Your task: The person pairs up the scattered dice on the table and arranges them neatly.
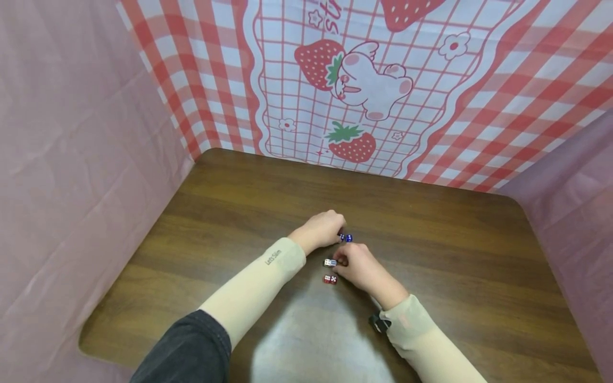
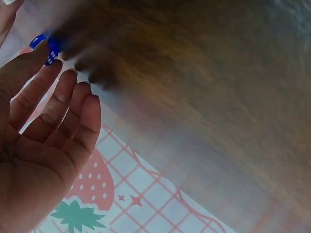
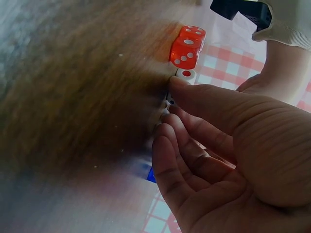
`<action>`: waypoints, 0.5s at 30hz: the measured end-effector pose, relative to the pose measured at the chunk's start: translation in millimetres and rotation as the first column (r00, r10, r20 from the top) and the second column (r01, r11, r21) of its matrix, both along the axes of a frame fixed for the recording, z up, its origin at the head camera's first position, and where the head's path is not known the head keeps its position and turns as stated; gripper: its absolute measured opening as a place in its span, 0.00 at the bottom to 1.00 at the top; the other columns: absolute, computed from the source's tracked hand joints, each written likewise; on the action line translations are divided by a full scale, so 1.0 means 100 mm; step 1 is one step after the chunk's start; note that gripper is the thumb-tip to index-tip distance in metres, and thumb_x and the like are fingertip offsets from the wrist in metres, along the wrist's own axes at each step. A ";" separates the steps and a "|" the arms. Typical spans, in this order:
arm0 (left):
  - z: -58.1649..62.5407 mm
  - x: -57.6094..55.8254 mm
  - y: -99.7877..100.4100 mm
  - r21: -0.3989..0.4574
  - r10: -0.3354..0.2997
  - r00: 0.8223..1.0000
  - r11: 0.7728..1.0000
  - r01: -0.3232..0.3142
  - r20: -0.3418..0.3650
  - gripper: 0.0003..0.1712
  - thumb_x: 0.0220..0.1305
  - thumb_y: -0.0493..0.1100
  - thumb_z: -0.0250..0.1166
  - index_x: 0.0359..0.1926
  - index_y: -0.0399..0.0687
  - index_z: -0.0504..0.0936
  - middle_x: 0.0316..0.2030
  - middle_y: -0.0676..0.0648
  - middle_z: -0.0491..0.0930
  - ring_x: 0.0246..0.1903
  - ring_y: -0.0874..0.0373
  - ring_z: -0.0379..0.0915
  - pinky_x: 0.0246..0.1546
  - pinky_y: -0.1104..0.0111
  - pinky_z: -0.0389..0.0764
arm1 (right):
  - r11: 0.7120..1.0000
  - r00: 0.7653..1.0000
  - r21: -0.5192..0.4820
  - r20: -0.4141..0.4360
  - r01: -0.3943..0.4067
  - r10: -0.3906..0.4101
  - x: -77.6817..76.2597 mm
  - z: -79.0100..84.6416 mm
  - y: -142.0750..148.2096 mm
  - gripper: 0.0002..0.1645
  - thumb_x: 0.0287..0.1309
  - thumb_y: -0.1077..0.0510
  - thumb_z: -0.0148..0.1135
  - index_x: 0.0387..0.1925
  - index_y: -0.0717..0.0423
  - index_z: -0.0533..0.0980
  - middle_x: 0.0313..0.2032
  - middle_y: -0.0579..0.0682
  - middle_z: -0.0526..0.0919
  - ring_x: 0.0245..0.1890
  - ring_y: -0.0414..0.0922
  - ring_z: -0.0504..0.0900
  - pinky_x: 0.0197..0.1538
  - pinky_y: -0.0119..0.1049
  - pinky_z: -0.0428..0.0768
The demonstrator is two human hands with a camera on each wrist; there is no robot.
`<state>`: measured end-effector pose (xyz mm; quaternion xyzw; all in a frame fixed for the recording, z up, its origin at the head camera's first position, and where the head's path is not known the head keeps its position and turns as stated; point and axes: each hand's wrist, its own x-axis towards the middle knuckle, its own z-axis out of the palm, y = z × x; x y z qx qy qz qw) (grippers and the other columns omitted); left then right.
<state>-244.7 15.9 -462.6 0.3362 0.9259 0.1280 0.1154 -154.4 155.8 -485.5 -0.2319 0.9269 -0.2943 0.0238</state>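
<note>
Two blue dice (image 1: 349,238) sit side by side on the wooden table. My left hand (image 1: 322,227) pinches the nearer one, a translucent blue die (image 2: 52,57), between thumb and index finger; the other fingers are loosely bent. Closer to me are two white dice (image 1: 328,263), touching each other. At their right end, the thumb and fingers of my right hand (image 1: 360,266) pinch a white die (image 3: 171,102), mostly covered by the fingers in the right wrist view. Two translucent red dice (image 3: 186,52) lie together just in front of the white pair, untouched.
The brown wooden table (image 1: 230,202) has rounded corners. A red-and-white checked cloth (image 1: 287,96) with strawberries hangs behind it, and pink cloth (image 1: 72,159) hangs at both sides. A black strap piece (image 1: 380,323) is on my right wrist.
</note>
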 end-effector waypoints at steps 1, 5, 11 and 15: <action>0.00 0.00 0.00 -0.001 0.001 1.000 1.000 -0.001 0.003 0.03 0.62 0.41 0.72 0.35 0.49 0.86 0.31 0.52 0.81 0.34 0.57 0.78 0.37 0.64 0.78 | 1.000 1.000 -0.002 -0.002 0.000 0.000 0.00 0.00 0.00 0.09 0.45 0.68 0.78 0.28 0.59 0.83 0.25 0.44 0.81 0.26 0.39 0.78 0.33 0.35 0.79; -0.01 0.00 0.01 -0.003 0.002 1.000 1.000 -0.002 -0.002 0.03 0.62 0.41 0.73 0.34 0.49 0.85 0.31 0.52 0.80 0.35 0.57 0.78 0.37 0.64 0.78 | 1.000 1.000 -0.002 -0.007 0.002 -0.002 0.00 -0.01 0.00 0.09 0.45 0.68 0.78 0.28 0.59 0.83 0.24 0.44 0.81 0.26 0.39 0.77 0.32 0.35 0.78; 0.00 0.01 -0.02 -0.015 -0.001 1.000 1.000 0.001 0.003 0.03 0.62 0.41 0.72 0.32 0.50 0.85 0.31 0.53 0.80 0.34 0.58 0.77 0.35 0.64 0.78 | 1.000 1.000 0.006 0.001 0.010 -0.010 0.00 -0.01 -0.01 0.09 0.45 0.67 0.78 0.28 0.58 0.84 0.24 0.44 0.81 0.26 0.38 0.77 0.33 0.35 0.78; 0.01 0.03 -0.05 -0.006 0.002 1.000 1.000 -0.002 0.006 0.03 0.61 0.40 0.72 0.32 0.50 0.85 0.30 0.53 0.79 0.33 0.57 0.76 0.34 0.64 0.77 | 1.000 1.000 0.009 0.008 0.016 -0.016 0.00 0.00 -0.01 0.09 0.44 0.67 0.78 0.28 0.57 0.84 0.24 0.43 0.80 0.25 0.38 0.77 0.32 0.35 0.78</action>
